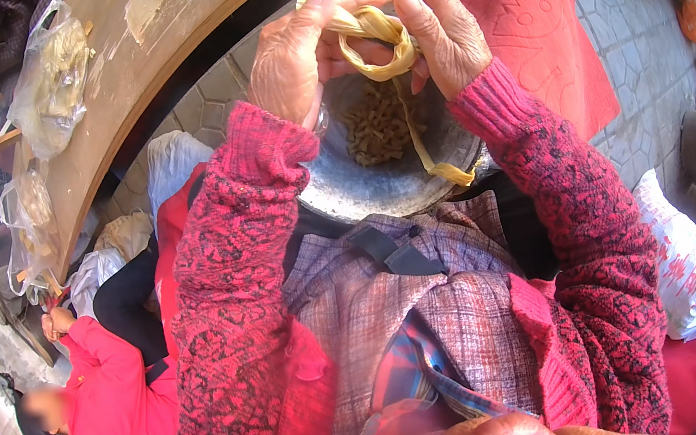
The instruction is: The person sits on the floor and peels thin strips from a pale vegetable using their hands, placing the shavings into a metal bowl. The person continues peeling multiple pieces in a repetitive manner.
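Observation:
A pale yellow, flat fibrous strip (391,68) is bent into a loop between both hands. My left hand (294,52) grips its upper left end between thumb and fingers. My right hand (445,31) pinches the loop's right side. One long tail hangs from the loop across a round grey metal basin (351,193), and its end rests near the rim. Inside the basin lies a heap of small light-brown pieces (377,124), partly hidden by the hands. The basin sits at my lap, against the plaid apron (356,271).
A long wooden table (113,70) curves along the left, bearing a clear plastic bag (50,80). Beyond the basin is a red embossed mat (517,33). A person in red (116,391) sits at left. At right stands a white plastic bag (686,259).

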{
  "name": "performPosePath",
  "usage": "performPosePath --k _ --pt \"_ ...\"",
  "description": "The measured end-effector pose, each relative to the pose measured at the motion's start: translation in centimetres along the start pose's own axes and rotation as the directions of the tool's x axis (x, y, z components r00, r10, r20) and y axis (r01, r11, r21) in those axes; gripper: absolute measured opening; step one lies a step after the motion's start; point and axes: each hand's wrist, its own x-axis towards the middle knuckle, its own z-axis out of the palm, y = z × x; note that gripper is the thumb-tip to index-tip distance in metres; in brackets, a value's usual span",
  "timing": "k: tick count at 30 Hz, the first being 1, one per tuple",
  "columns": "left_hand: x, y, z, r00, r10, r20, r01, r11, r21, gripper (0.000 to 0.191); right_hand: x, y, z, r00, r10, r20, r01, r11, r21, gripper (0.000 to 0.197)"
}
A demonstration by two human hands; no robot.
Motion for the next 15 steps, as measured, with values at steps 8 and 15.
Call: performPosePath --k 8,15 --pt "0.1 0.5 -0.9 0.957 -0.099 0.273 0.203 0.899 -0.387 0.059 -0.2 -0.1 -2.2 0.97 0.061 0.233 -0.093 0.987 0.129 0.038" --pt "-0.1 1.7 -2.9 0.961 -0.022 0.275 0.166 0.843 -0.512 0.057 -1.1 -0.2 -3.7 0.986 -0.095 0.136 0.108 0.99 -0.09 0.029"
